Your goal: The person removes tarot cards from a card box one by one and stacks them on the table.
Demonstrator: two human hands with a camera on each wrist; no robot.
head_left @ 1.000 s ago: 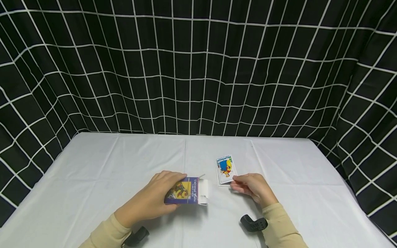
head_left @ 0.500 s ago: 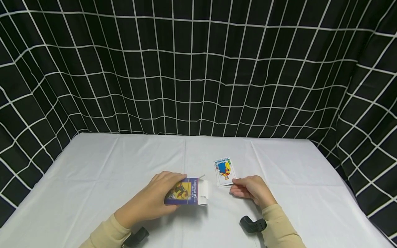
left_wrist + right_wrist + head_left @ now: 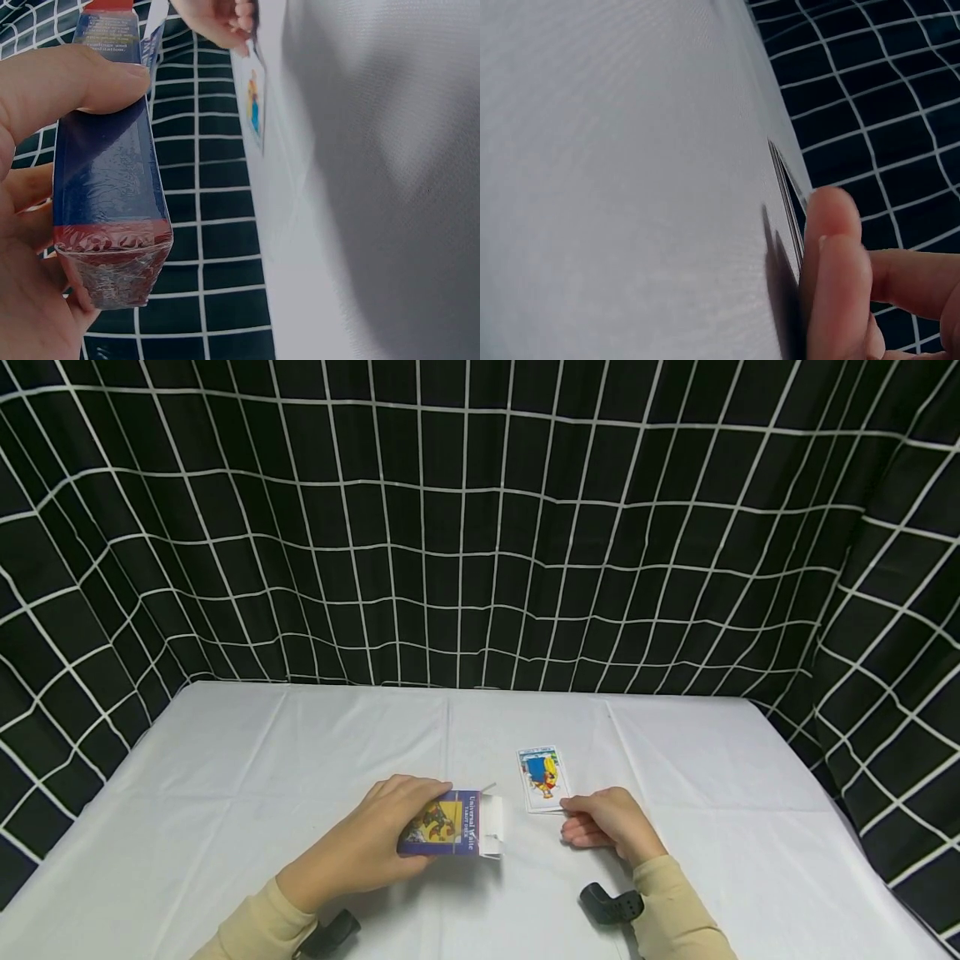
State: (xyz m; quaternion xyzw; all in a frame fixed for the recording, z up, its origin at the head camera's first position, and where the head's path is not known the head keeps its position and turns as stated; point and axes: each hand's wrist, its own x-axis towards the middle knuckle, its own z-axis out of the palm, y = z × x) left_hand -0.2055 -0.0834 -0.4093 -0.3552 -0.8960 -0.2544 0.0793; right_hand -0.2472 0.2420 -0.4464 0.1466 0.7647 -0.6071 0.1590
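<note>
My left hand (image 3: 382, 835) grips a purple tarot card box (image 3: 442, 822) from behind, thumb along its near side. The box lies on its side in the air, its white flap end open towards the right. In the left wrist view the box (image 3: 112, 172) shows a dark blue side and clear film at its near end. My right hand (image 3: 611, 822) pinches the near right corner of a few tarot cards (image 3: 542, 777), thumb on top. The top card has a blue and yellow picture. Seen edge-on in the right wrist view, the cards (image 3: 784, 180) stand slightly apart from one another.
A white cloth (image 3: 300, 760) covers the table. A black curtain with a white grid (image 3: 465, 527) hangs behind and along both sides. Dark wrist devices (image 3: 611, 903) sit at both wrists, below the beige sleeves.
My right hand has drawn the cards slightly nearer, and they now lie more evenly over each other. The left hand and the box have stayed in place.
</note>
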